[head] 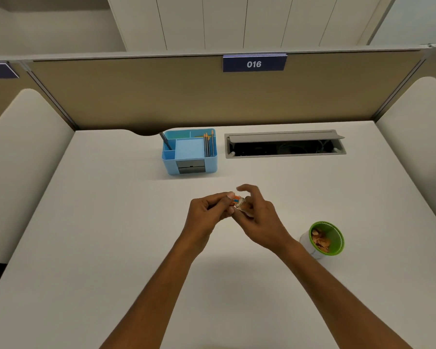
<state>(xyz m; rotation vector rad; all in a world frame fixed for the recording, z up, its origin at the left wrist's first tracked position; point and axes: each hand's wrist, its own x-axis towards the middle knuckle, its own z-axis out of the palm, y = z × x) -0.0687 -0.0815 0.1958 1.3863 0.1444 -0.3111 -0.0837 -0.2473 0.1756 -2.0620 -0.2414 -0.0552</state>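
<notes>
Orange-and-blue small plastic sharpener (238, 201) is held at frame centre above the white desk (111, 222). The left hand (207, 212) pinches its coloured end with curled fingers, and the right hand (259, 217) grips its clear rounded end, index finger lifted free. Step in hand looks like parting or rejoining the two halves, though it is too small to tell which; the green-rimmed round cup (339, 249) at lower right holds tan pencil shavings (321, 240). Next move likely calls for a short twist against a firm left-hand pinch, then a carry to the cup or to the light blue plastic desk organiser (171, 167) at upper centre.
</notes>
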